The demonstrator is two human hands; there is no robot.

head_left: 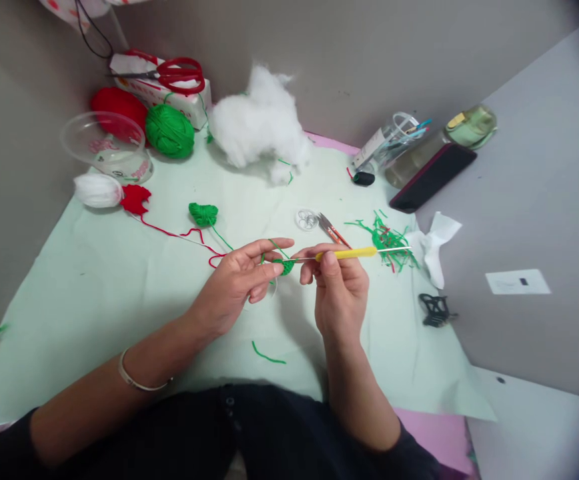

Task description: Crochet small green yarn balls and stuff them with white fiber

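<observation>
My left hand [243,272] pinches a small green crochet piece [285,267] between thumb and fingers, with green yarn running up over its raised index finger. My right hand [338,283] is closed around the yellow grip of a crochet hook [349,253]. The hook's thin metal tip points left and meets the green piece; its white end sticks out to the right. Beyond my left hand lies a small bundle of green yarn [203,214], whose strand leads toward that hand. A loose green yarn piece [268,353] lies on the cloth nearer my body.
Thread snips [333,230] and a clear round case [307,219] lie beyond my hands. Green yarn scraps [389,241] are heaped right, near a phone [433,177]. White stuffing [259,123], a green yarn ball [170,131], red-handled scissors [179,75] and a clear tub [124,167] stand behind.
</observation>
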